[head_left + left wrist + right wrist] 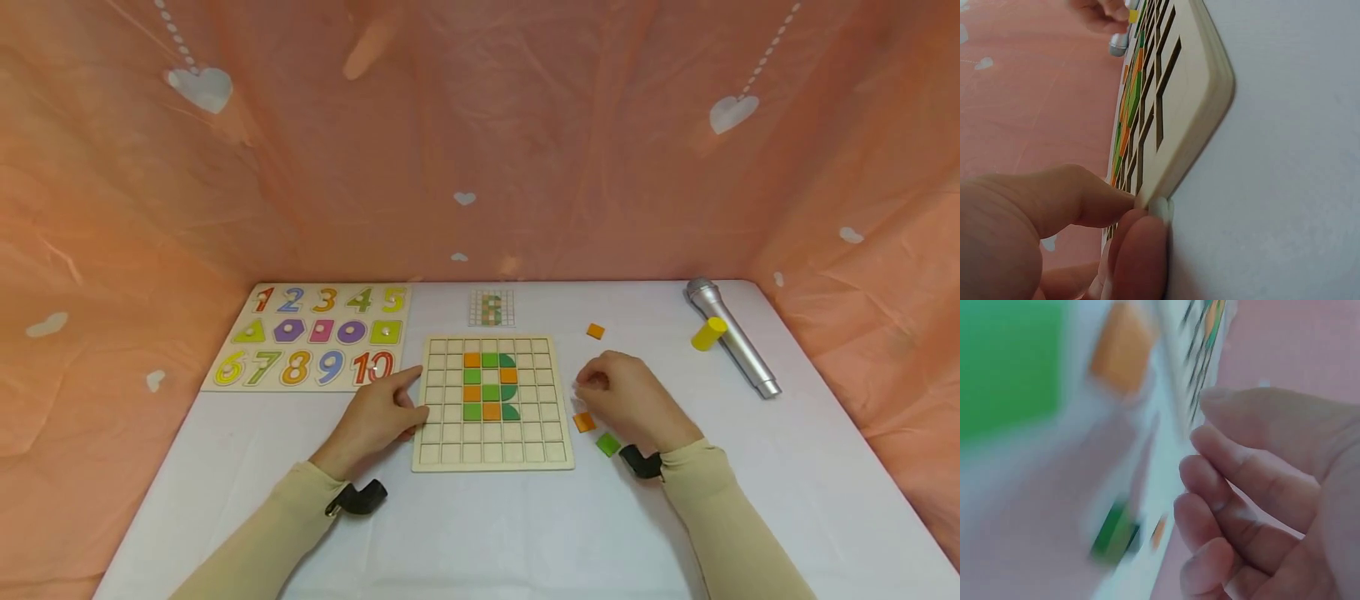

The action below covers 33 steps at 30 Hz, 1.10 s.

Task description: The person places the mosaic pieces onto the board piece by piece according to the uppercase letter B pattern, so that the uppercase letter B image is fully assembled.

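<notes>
The right wrist view crops and blurs the nearest green tile (1007, 369)

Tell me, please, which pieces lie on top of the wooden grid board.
On the wooden grid board lie four orange squares, four light green squares and three dark green curved pieces. Whatever is beneath them is covered and cannot be seen.
</notes>
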{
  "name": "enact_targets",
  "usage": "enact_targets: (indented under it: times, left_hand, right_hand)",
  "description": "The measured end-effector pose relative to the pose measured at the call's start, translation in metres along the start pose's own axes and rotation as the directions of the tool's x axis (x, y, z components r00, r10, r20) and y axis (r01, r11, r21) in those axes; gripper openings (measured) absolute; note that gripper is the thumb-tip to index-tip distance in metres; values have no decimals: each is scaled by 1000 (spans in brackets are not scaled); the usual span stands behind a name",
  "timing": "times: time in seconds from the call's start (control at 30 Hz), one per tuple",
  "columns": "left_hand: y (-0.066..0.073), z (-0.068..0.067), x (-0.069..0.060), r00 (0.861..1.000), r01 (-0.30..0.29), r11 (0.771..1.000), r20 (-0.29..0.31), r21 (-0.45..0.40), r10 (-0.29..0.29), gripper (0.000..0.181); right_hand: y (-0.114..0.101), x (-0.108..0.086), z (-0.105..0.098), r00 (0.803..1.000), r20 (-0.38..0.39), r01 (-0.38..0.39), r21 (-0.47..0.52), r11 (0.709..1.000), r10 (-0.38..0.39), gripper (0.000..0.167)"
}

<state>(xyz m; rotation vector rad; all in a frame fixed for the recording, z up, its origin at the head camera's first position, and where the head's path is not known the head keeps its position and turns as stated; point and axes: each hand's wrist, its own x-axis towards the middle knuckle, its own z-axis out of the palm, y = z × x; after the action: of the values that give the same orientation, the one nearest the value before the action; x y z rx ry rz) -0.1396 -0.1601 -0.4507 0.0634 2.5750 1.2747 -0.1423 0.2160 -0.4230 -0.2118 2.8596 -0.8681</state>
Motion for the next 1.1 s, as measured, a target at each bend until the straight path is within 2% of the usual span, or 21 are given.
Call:
enact_targets:
  times: [0.2, 0.47, 0.8, 0.97, 1.1]
  left_hand:
    - [-1, -1, 0, 1000, 0, 1000, 0, -15, 0, 77]
    - [-4, -1, 2, 999, -40, 999, -3, 13, 40, 77]
    - [-3, 1, 3, 999, -36, 999, 5, 3, 36, 78]
    - [-3, 1, 2, 1000, -31, 999, 4, -6, 31, 77]
    - [-3, 1, 2, 1000, -27, 1000, 0, -4, 27, 78]
  right_hand:
    - [32, -15, -18, 998, -45, -45, -53, 998, 43, 16]
    - [47, -20, -26, 998, -43, -54, -55, 997, 52, 21]
    - [49, -20, -24, 998, -45, -41, -60, 997, 38, 21]
    - [41, -23, -20, 998, -42, -41, -46, 998, 40, 20]
    - [30, -25, -14, 999, -11, -31, -5, 1000, 31, 18]
